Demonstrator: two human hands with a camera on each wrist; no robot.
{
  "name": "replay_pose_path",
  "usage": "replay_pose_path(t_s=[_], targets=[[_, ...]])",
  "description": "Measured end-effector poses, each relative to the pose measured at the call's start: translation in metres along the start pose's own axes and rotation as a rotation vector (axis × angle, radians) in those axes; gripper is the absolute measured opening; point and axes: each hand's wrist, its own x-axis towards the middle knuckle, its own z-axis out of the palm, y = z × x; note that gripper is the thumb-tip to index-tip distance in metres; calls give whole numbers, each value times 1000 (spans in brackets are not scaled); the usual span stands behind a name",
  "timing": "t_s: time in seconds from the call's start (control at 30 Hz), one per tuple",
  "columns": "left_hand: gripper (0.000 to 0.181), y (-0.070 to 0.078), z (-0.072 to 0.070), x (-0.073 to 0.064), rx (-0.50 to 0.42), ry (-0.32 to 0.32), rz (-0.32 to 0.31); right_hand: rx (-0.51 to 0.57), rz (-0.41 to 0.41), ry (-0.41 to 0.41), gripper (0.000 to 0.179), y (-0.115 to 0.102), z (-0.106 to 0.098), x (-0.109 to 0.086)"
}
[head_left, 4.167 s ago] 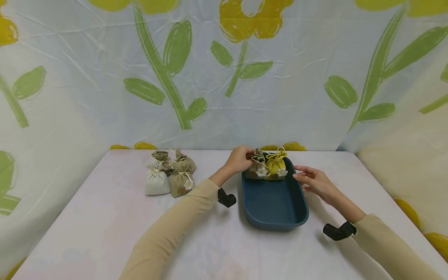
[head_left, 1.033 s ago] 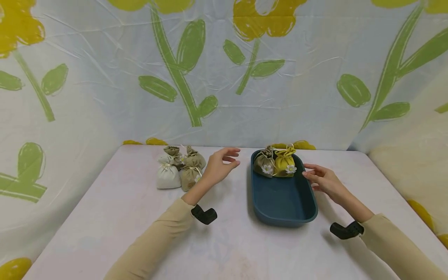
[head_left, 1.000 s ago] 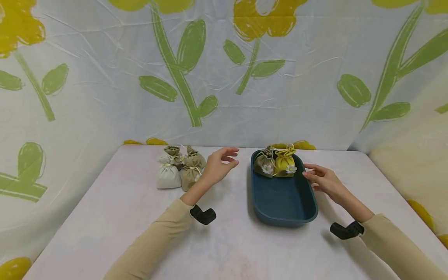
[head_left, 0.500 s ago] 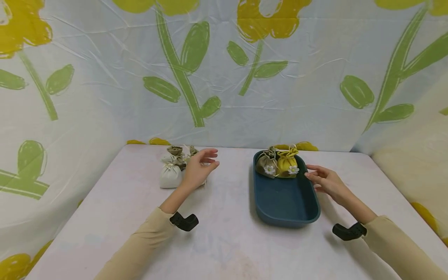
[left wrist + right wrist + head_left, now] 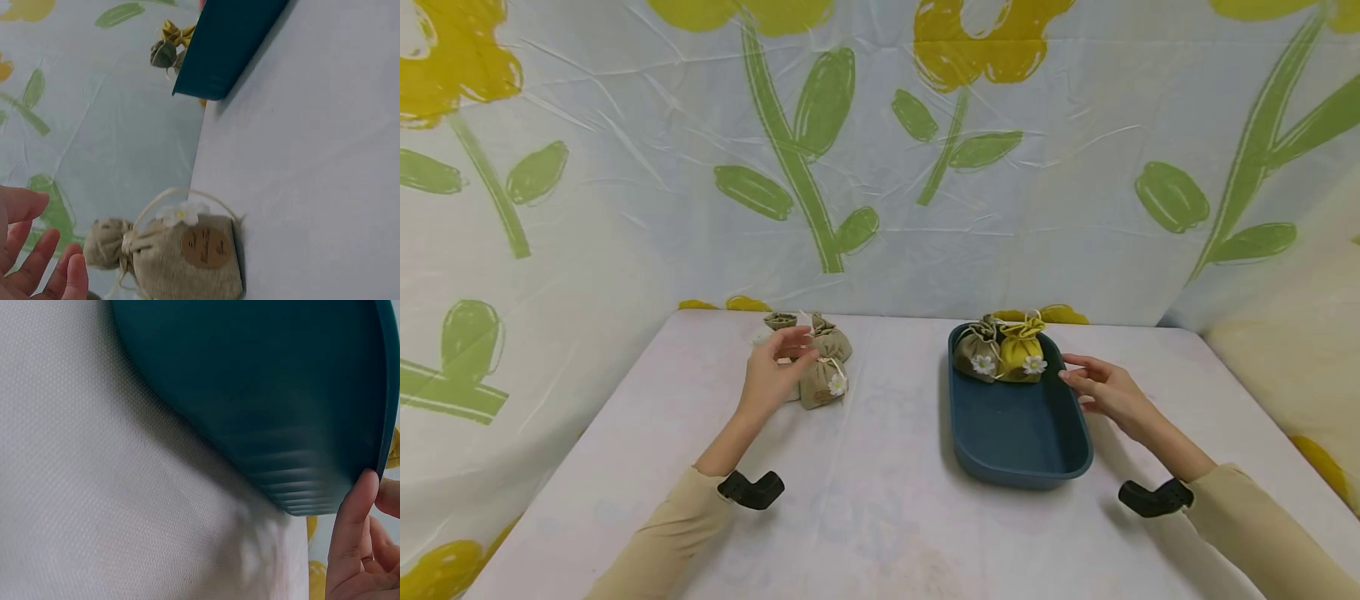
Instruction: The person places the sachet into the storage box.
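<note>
My left hand (image 5: 769, 379) is raised in front of the pouches at the left, fingers parted and loosely bent around nothing. Close to it is a tan drawstring pouch (image 5: 181, 265) with a white flower and a round brown label. Another tan pouch (image 5: 832, 343) stands behind that one. A brownish pouch (image 5: 781, 320) and a whitish one (image 5: 760, 336) are largely hidden by the hand. My right hand (image 5: 1108, 398) touches the outer side of the blue tray (image 5: 1015, 478) near its rim with thumb and fingertips.
At the far end of the tray sit a brown pouch (image 5: 976, 354) and a yellow pouch (image 5: 1022, 354), side by side, each with a white flower. The pale table (image 5: 880, 467) ends at a flower-printed backdrop (image 5: 880, 167).
Earlier my left hand was at the brown pouch in the tray; that pouch now stands there released. The hand has moved left to the other pouches. The right hand stays at the tray.
</note>
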Motion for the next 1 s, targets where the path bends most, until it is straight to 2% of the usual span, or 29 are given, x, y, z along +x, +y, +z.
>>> replay_pose_path(t_s=[0.23,0.67,0.83,1.0], targets=[[39,-12,-17,-2,13,52,-56,9,6,7,68,-1,-2,-1],[44,-43,-44,-1,72,249,-140,26,13,12,69,-1,0,-3],[52,-54,-50,3,85,252,-208,35,12,13,69,-2,0,-4],[62,-60,-55,6,97,191,-298,33,13,21,68,-3,1,-4]])
